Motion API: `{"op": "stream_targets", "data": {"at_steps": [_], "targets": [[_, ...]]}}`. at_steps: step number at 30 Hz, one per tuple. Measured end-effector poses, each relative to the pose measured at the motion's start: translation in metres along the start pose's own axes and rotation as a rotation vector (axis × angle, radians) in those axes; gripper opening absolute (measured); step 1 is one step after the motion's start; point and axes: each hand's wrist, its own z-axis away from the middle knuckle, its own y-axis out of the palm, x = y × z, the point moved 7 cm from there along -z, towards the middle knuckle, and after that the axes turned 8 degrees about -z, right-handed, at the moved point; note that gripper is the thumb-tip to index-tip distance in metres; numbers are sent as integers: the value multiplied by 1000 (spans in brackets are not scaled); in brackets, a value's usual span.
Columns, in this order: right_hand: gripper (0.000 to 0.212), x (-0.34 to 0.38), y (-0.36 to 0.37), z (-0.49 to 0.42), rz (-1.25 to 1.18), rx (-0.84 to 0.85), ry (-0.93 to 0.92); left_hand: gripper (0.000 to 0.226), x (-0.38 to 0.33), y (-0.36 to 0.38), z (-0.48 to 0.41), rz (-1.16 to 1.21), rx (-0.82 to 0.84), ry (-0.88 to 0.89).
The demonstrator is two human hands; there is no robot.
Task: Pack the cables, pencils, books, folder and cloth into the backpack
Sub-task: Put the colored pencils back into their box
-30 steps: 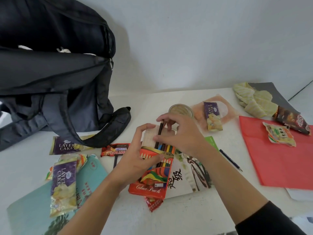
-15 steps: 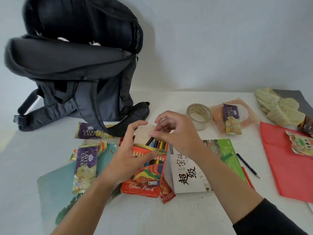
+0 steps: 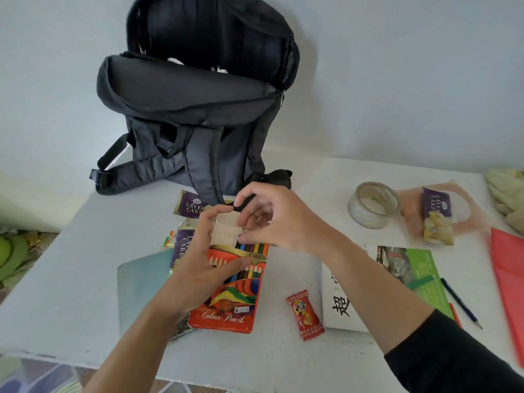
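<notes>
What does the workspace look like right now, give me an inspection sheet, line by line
Surface: white table, crowded.
Job's things: backpack upright at the back, top open; colour pencil box with its lid flap open; white book, green book, red folder, cloth and loose pencil to the right.
Clutter: tape roll, layer cake packets, red candy.
Hands: left hand holds the colour pencil box; right hand pinches the lid flap.
Cables: nothing seen.
Surroundings: plain wall behind; patterned floor below.
</notes>
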Motion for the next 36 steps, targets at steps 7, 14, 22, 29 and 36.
{"op": "stream_targets", "data": {"at_steps": [7,14,22,29,36], "targets": [[8,-23,-24,0,85,-388,2,71,12,-35,14,47,-133,-72],[27,-73,20,12,441,-24,135,67,24,-79,24,41,-267,-130],[6,-76,18,11,542,-13,63,64,28,-92,39,26,-303,-155],[6,-47,-16,22,-310,-450,91,64,17,-55,28,58,-187,-106],[16,-14,-26,36,-636,-481,8,70,5,3,2,13,18,-35]]}}
